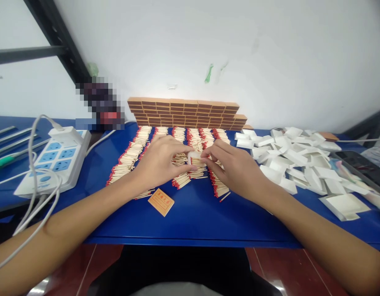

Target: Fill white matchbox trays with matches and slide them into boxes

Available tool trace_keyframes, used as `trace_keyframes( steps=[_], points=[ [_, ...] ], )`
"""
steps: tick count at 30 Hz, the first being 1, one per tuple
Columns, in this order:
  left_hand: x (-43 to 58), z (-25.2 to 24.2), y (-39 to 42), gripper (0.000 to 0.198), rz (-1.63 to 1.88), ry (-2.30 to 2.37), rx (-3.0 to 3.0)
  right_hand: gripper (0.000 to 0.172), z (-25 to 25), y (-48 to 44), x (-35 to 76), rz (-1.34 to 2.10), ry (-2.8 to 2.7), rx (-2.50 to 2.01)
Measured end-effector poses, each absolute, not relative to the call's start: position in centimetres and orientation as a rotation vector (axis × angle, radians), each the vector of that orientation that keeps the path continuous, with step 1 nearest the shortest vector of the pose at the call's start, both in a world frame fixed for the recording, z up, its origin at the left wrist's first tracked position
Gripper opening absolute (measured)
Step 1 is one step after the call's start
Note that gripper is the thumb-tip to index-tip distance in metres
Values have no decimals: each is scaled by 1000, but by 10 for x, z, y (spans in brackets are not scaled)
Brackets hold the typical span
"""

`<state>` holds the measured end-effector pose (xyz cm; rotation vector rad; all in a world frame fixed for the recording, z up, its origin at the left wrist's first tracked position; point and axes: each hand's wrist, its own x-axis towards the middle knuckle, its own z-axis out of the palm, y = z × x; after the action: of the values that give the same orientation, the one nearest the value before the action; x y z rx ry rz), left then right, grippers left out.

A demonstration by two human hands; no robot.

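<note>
The left hand (169,158) has its thumb and fingers clamped on the left end of a small white tray (194,155), held over the middle of the bench (190,224). The right hand (230,166) touches the right end with its fingertips; if they pinch it, I cannot tell. Beneath are rows of matches (128,158), running from the back edge towards the front edge. An orange matchbox (161,202) lies nearer to the front edge. Stacked boxes (186,113) stand along the back edge; white trays (301,156) are heaped towards the right end.
</note>
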<state>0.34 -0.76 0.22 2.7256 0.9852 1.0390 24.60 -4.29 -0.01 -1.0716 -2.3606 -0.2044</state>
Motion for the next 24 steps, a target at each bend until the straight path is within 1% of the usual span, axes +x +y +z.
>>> trace_keyframes(
  steps=[3, 9, 15, 24],
  points=[
    [1, 5, -6, 41, 1025, 1055, 2710, 17, 2, -47, 243, -99, -2379, -970],
    [-3, 6, -2, 36, 1042, 1191, 2702, 16, -8, -52, 235, 129, -2611, -841],
    [-3, 7, 0, 38, 1033, 1227, 2715, 19, -16, -51, 232, 257, -2711, -910],
    [-3, 8, 0, 39, 997, 1224, 2717, 15, -12, -53, 229, 342, -2724, -966]
  ],
)
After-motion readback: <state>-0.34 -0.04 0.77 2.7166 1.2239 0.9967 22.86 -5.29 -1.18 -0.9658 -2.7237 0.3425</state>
